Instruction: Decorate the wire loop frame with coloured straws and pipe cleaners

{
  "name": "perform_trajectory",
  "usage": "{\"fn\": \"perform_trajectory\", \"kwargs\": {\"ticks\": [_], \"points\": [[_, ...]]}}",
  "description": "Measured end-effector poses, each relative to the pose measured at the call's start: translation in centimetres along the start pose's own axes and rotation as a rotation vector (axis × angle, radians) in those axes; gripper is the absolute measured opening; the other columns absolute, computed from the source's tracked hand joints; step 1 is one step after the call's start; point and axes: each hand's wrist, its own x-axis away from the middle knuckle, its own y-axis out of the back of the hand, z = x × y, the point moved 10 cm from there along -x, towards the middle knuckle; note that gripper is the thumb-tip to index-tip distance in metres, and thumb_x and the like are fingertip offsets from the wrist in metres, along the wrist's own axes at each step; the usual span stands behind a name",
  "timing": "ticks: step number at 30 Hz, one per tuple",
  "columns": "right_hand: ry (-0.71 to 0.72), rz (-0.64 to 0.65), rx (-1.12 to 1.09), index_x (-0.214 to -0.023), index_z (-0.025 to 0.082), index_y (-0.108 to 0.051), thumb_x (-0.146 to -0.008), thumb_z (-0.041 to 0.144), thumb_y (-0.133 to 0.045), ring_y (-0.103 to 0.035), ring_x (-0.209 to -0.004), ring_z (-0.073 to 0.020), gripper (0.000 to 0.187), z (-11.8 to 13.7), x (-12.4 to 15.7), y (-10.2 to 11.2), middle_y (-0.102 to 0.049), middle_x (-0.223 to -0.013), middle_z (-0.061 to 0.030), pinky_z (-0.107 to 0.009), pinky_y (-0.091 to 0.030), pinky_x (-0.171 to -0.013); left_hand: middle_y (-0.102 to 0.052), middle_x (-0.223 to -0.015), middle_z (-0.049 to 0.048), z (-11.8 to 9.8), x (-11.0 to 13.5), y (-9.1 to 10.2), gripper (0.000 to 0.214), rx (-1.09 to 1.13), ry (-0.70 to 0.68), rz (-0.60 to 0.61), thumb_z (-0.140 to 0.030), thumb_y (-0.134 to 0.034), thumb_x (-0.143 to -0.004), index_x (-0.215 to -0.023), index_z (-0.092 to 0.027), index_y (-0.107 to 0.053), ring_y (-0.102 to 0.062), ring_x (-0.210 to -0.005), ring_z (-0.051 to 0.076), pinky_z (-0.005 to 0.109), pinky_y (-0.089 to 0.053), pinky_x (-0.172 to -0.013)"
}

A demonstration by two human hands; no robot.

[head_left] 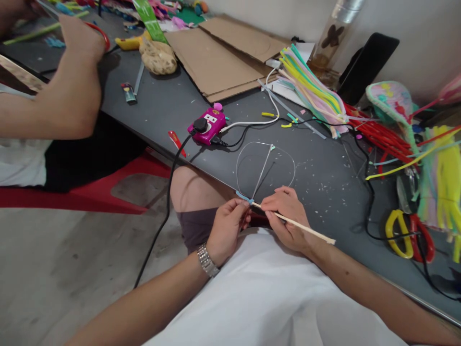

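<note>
My left hand [230, 221] pinches a short light-blue pipe cleaner [243, 196] at the foot of a thin wire frame [264, 168]. That frame is a rounded loop with a straight strand up its middle, and it stands out over the table edge. Its lower end meets the tip of a pale wooden stick [306, 228]. Around the stick are the closed fingers of my right hand [286, 214], close beside the left. The left fingertips partly hide where pipe cleaner, wire and stick join.
Beyond my hands sits a magenta power strip [208, 126] with black and white cables. Cardboard sheets [223, 57], a red cutter [176, 142], pipe cleaner bundles [313, 86] and scissors [399, 234] lie on the grey table [324, 178]. Another person's arm [72, 91] rests at left.
</note>
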Motion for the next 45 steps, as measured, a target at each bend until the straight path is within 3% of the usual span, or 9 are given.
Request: {"fn": "perform_trajectory", "kwargs": {"ticks": [4, 10, 15, 20, 32, 36, 39, 42, 45], "points": [[0.0, 0.0, -0.004, -0.102, 0.024, -0.062, -0.094, 0.011, -0.051, -0.067, -0.083, -0.0161, 0.019, 0.1, 0.0, 0.1, -0.074, -0.096, -0.0029, -0.047, -0.039, -0.103, -0.056, -0.059, -0.0035, 0.2, -0.2, 0.1, 0.028, -0.01, -0.002, 0.005, -0.038, -0.077, -0.07, -0.072, -0.017, -0.06, -0.047, -0.052, 0.007, 0.019, -0.036, -0.049], [-0.005, -0.17, -0.006, -0.113, 0.025, -0.063, -0.095, 0.012, -0.051, -0.069, -0.091, -0.0198, 0.025, 0.1, 0.5, 1.9, -0.075, -0.1, -0.0051, -0.048, -0.045, -0.099, -0.058, -0.061, -0.0024, 0.0, -0.1, 0.0, 0.028, -0.032, -0.018, 0.009, -0.039, -0.078, -0.072, -0.074, -0.017, -0.06, -0.048, -0.052, 0.008, 0.019, -0.036, -0.048], [0.046, -0.176, 0.076, -0.117, 0.027, -0.062, -0.098, 0.012, -0.048, -0.07, -0.087, -0.0189, 0.028, 0.9, 0.2, 1.9, -0.076, -0.099, -0.0046, -0.044, -0.047, -0.092, -0.059, -0.061, -0.0022, -0.5, 0.2, -0.4, 0.026, -0.018, -0.038, 0.028, -0.038, -0.076, -0.074, -0.074, -0.018, -0.06, -0.049, -0.052, 0.009, 0.02, -0.036, -0.047], [0.117, -0.16, 0.195, -0.105, 0.027, -0.063, -0.093, 0.005, -0.053, -0.069, -0.087, -0.0188, 0.027, 2.0, -0.6, 1.9, -0.076, -0.094, -0.0029, -0.039, -0.047, -0.083, -0.056, -0.057, -0.0029, -1.4, 0.7, -1.1, 0.025, -0.048, -0.101, 0.064, -0.037, -0.073, -0.077, -0.071, -0.019, -0.058, -0.046, -0.05, 0.009, 0.02, -0.032, -0.046], [0.218, -0.115, 0.355, -0.102, 0.024, -0.065, -0.097, 0.012, -0.056, -0.063, -0.091, -0.0183, 0.016, 3.0, -0.4, 1.3, -0.075, -0.093, -0.0026, -0.036, -0.04, -0.081, -0.059, -0.055, -0.0021, -2.6, 1.8, -3.7, 0.026, -0.164, -0.237, 0.163, -0.038, -0.074, -0.08, -0.072, -0.019, -0.057, -0.047, -0.049, 0.01, 0.021, -0.036, -0.049], [0.18, -0.281, 0.366, -0.101, 0.025, -0.066, -0.094, 0.007, -0.057, -0.065, -0.09, -0.0186, 0.021, 3.0, -0.3, 5.2, -0.074, -0.092, -0.0029, -0.036, -0.045, -0.082, -0.059, -0.057, -0.0015, -3.0, 1.8, -4.0, 0.026, -0.17, -0.252, 0.166, -0.038, -0.072, -0.082, -0.073, -0.019, -0.056, -0.048, -0.048, 0.01, 0.022, -0.036, -0.048], [0.083, -0.475, 0.452, -0.102, 0.026, -0.068, -0.092, 0.008, -0.063, -0.067, -0.091, -0.019, 0.021, 2.4, 0.8, 10.6, -0.072, -0.095, -0.0022, -0.035, -0.048, -0.082, -0.061, -0.058, -0.0007, -3.3, 1.7, -3.9, 0.026, -0.205, -0.243, 0.171, -0.04, -0.07, -0.083, -0.077, -0.018, -0.057, -0.048, -0.047, 0.009, 0.022, -0.035, -0.046], [-0.105, -0.644, 0.567, -0.1, 0.024, -0.07, -0.093, 0.02, -0.067, -0.068, -0.09, -0.0207, 0.009, 0.3, 3.3, 16.6, -0.071, -0.096, -0.0036, -0.035, -0.05, -0.08, -0.061, -0.057, -0.0006, -3.6, 1.6, -3.6, 0.026, -0.223, -0.239, 0.177, -0.041, -0.068, -0.085, -0.079, -0.018, -0.057, -0.047, -0.047, 0.009, 0.021, -0.034, -0.045], [-0.257, -0.651, 0.679, -0.098, 0.023, -0.072, -0.093, 0.027, -0.067, -0.067, -0.086, -0.0238, 0.008, -2.0, 5.4, 20.6, -0.071, -0.092, -0.0059, -0.039, -0.05, -0.079, -0.059, -0.054, -0.0013, -4.2, 1.5, -3.4, 0.026, -0.257, -0.251, 0.184, -0.041, -0.067, -0.085, -0.078, -0.018, -0.056, -0.047, -0.047, 0.009, 0.02, -0.033, -0.045]]}}
